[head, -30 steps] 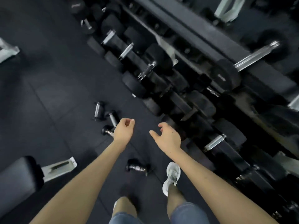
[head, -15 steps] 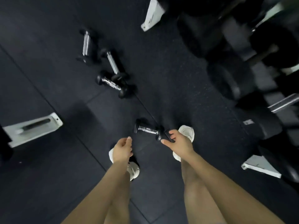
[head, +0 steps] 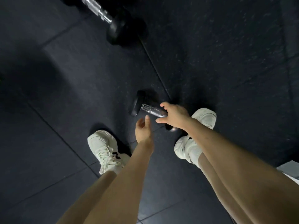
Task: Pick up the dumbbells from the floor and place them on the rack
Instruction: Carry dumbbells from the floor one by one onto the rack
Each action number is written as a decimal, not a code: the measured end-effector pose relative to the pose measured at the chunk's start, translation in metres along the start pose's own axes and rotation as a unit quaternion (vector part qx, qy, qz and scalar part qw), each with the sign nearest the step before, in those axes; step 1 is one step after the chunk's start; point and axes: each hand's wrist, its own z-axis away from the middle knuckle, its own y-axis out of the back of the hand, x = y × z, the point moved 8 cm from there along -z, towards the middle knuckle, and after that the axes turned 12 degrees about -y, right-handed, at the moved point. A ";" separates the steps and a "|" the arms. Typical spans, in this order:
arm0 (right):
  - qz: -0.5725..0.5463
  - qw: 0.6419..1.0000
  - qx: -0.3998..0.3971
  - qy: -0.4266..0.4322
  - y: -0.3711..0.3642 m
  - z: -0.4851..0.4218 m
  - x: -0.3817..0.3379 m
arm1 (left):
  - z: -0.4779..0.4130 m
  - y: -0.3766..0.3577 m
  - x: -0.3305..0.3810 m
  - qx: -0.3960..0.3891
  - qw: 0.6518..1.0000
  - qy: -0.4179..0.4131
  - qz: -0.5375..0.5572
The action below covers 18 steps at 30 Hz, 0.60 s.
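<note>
A small dumbbell (head: pixel 149 109) with black heads and a chrome handle lies on the dark rubber floor just ahead of my feet. My right hand (head: pixel 175 114) reaches down over its handle, thumb and forefinger spread to either side of the bar and not closed round it. The near head is mostly hidden under my right wrist. My left hand (head: pixel 143 130) hovers just beside the handle, fingers loosely curled, holding nothing. A second dumbbell (head: pixel 115 28) lies at the top of the view. The rack is out of sight.
My white shoes stand on the floor, the left shoe (head: pixel 105 147) below the left hand and the right shoe (head: pixel 204 118) right behind the near dumbbell. A pale metal foot (head: pixel 289 169) pokes in at the lower right edge.
The view dropped from the rack to the floor as I bent down. Both hands lowered toward the near dumbbell, and my right hand now spans its handle.
</note>
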 end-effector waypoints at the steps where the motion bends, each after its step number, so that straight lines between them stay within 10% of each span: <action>1: 0.012 1.000 -0.007 0.002 -0.008 -0.013 -0.001 | -0.012 -0.006 -0.003 0.002 1.000 -0.001 0.010; 18: -0.120 0.993 0.005 0.010 0.018 0.016 0.002 | 0.002 -0.033 0.058 -0.032 0.982 -0.057 0.176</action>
